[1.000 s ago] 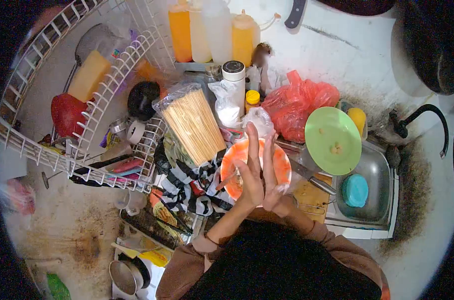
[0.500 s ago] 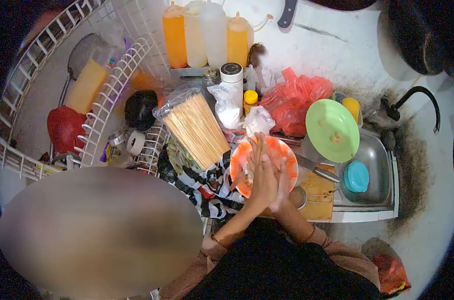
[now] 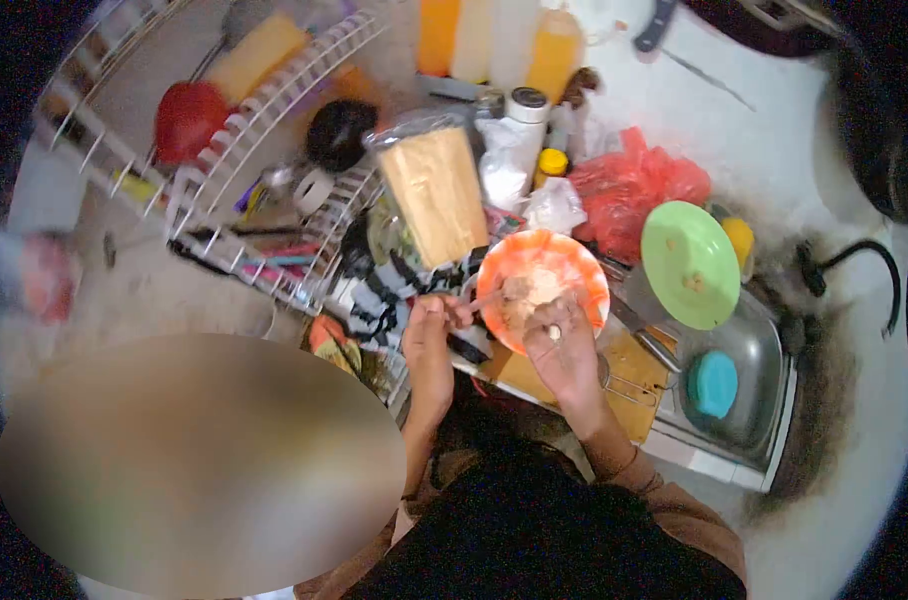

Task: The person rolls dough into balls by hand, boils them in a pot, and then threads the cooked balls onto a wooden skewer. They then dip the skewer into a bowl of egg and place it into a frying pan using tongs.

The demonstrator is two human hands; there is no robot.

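An orange-and-white bowl (image 3: 598,290) holds a pale, crumbly mixture. My left hand (image 3: 434,345) is at its left edge, fingers closed round the handle of what looks like a spoon (image 3: 489,299), whose far end rests in the mixture. Over the bowl's lower right side is my right hand (image 3: 564,360), palm up and smeared with the mixture, its fingers curled round a small whitish piece (image 3: 554,332).
A green plate (image 3: 690,265) sits by the sink (image 3: 764,400), which holds a turquoise item (image 3: 714,384). A knife (image 3: 646,335) and strainer (image 3: 629,388) lie on the cutting board (image 3: 629,420). Behind are a red bag (image 3: 639,190), packed sticks (image 3: 434,195) and a white rack (image 3: 274,100).
My hands were pressed together over the bowl and have moved apart, the left one to the spoon. The whole view has shifted and tilted, showing more floor at the left.
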